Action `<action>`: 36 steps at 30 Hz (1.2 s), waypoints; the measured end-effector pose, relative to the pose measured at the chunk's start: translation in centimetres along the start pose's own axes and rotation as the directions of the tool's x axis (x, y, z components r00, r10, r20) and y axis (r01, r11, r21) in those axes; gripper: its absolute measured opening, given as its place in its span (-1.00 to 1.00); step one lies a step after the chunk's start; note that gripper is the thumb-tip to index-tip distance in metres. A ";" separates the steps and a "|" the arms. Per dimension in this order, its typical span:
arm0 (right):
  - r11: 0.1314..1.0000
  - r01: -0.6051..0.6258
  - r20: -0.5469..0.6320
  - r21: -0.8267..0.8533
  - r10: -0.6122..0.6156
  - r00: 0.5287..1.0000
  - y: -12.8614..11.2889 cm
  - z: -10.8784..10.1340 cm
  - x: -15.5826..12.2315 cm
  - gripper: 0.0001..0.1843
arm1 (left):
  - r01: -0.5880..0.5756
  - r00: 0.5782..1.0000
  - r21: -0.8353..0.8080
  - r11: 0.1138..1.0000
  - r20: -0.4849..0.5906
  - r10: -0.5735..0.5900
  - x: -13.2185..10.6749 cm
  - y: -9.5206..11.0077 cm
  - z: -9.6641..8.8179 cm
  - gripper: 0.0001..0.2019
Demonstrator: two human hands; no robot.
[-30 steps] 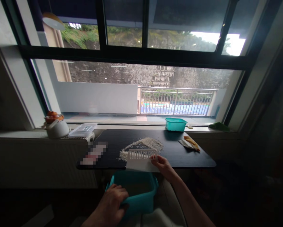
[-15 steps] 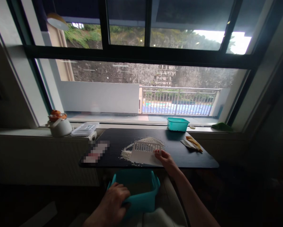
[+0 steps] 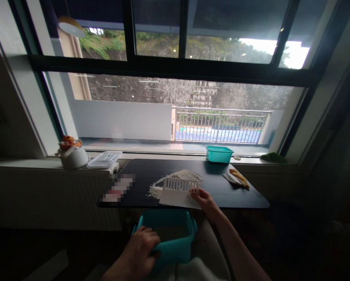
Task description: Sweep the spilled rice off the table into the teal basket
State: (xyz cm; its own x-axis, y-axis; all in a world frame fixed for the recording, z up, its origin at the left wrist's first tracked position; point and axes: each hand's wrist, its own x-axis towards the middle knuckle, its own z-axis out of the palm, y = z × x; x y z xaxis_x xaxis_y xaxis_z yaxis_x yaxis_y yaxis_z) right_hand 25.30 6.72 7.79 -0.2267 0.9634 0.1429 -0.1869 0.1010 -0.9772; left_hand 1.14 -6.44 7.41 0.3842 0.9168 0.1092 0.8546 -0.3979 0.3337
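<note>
My right hand grips the right edge of a flat white plate with a row of slots, held tilted over the near edge of the dark table. Behind and beside the plate lies a heap of pale granules, with loose grains scattered to the left. My left hand is closed over the near left rim of a teal plastic bin, which sits below the table edge against my lap. The bin's inside is dim, and I cannot make out what is in it.
A smaller teal tub stands at the table's back right, near a yellow and white packet. A white pot with an orange top and a clear plastic lid are at the left sill. A blurred-out item lies on the table's left.
The slotted white plate has come slightly down toward the near table edge, with my right hand on it. My left hand keeps its place on the bin.
</note>
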 end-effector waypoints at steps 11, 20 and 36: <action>1.000 -0.003 -0.077 0.028 0.005 0.997 -0.3 -0.9 -0.1 -0.57 | -0.016 1.000 0.010 1.000 -0.016 0.016 -0.1 -0.2 0.3 -0.95; 0.999 0.031 -0.047 -0.012 -0.031 0.998 -0.2 -0.5 0.5 -0.52 | -0.001 1.000 -0.010 1.000 -0.013 0.001 0.0 -0.1 0.1 -0.96; 0.999 0.039 -0.045 -0.024 -0.040 0.998 1.0 0.8 2.4 -0.54 | -0.004 1.000 -0.010 1.000 -0.018 0.004 -0.2 -0.3 0.2 -0.94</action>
State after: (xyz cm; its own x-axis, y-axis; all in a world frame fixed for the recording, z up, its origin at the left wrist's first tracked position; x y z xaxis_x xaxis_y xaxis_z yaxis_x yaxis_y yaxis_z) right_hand 23.84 8.90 7.32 -0.1760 0.9687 0.1752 -0.1725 0.1448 -0.9743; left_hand 0.90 -6.48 7.07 0.3812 0.9156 0.1277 0.8494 -0.4014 0.3425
